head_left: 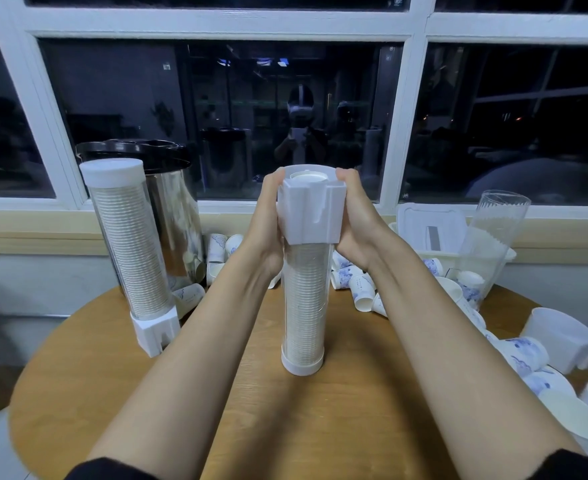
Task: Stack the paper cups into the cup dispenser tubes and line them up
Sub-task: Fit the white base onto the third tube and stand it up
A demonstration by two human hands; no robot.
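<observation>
Dark window panes back a round wooden table [320, 427]. At its middle a cup dispenser tube [304, 306], packed with stacked cups, stands upright on its cap. The left hand [266, 216] and right hand [356, 220] clasp the white fitting [311, 216] on top from either side, fingers curled round it. A second filled tube [126, 244] stands at left beside a steel urn [175, 216]. Loose paper cups [360, 289] lie behind.

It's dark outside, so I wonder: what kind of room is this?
Probably an office drinks corner: a steel urn, loose paper cups and cup dispenser tubes on a wooden table by a window.
</observation>
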